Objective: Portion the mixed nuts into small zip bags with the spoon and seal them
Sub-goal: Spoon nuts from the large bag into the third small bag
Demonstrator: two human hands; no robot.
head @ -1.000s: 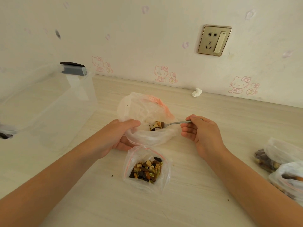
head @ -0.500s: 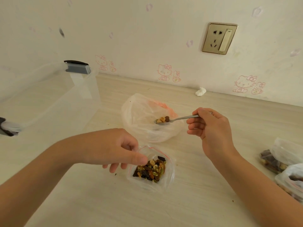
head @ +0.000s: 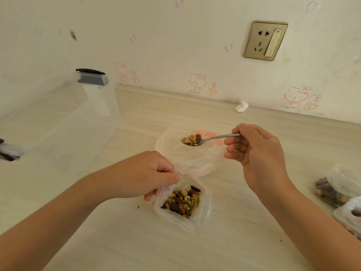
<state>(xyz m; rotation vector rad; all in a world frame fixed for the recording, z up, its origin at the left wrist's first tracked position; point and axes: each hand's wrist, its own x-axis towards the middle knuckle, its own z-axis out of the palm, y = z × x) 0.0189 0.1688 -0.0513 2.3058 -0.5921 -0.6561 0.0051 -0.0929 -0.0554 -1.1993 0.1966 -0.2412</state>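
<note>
A small zip bag (head: pixel 203 214) with a red seal strip lies on the table in front of me, its mouth held open, with mixed nuts (head: pixel 182 201) inside. My left hand (head: pixel 144 174) pinches the bag's upper left rim. My right hand (head: pixel 256 151) grips the handle of a metal spoon (head: pixel 207 139) loaded with nuts. The spoon's bowl hovers above the large crumpled source bag (head: pixel 187 157), beyond the small bag.
A clear plastic storage box (head: pixel 64 122) with a grey latch stands at the left. Filled nut bags (head: pixel 340 190) lie at the right edge. A crumpled tissue (head: pixel 241 106) sits by the wall. A wall socket (head: pixel 266 40) is above it.
My left hand left the large bag, came down to the small zip bag and took hold of its rim. My right hand lifted the loaded spoon out of the large bag.
</note>
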